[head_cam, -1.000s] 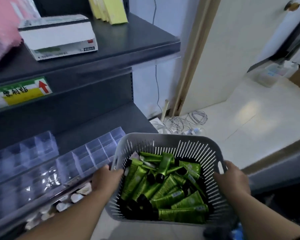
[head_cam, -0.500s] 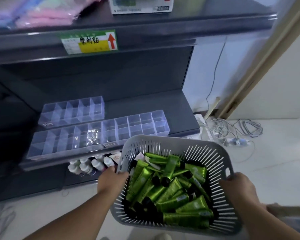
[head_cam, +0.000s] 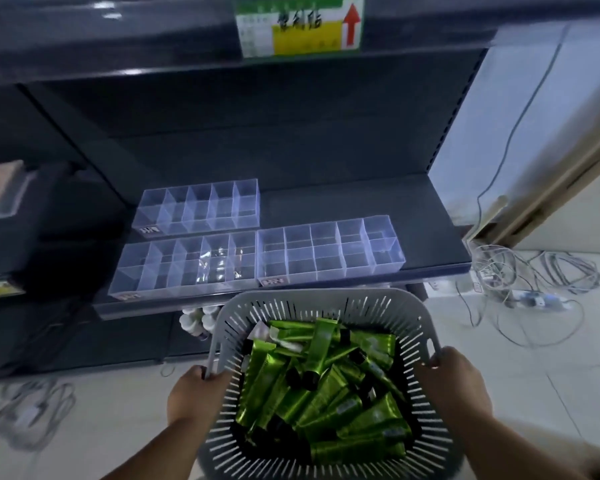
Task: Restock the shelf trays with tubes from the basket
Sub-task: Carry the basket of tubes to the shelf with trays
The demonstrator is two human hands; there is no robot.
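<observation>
Left hand [head_cam: 196, 396] and right hand [head_cam: 456, 382] grip opposite rims of the basket [head_cam: 291, 303], held just below the shelf [head_cam: 361, 206]. Tubes [head_cam: 321, 393] fill it. Trays [head_cam: 329, 252] above appear empty; restocking not yet begun.

One grey slotted basket [head_cam: 326, 303] holds a loose heap of green tubes [head_cam: 321, 344] with black caps; they overlap too much for an exact count, but well over a dozen show. Three clear divided trays stand on the dark shelf [head_cam: 361, 202]: one rear tray [head_cam: 198, 209] and two front trays, left [head_cam: 184, 265] and right [head_cam: 329, 252]. Two hands, left [head_cam: 196, 396] and right [head_cam: 459, 382]. One green-and-yellow shelf label [head_cam: 300, 26].
</observation>
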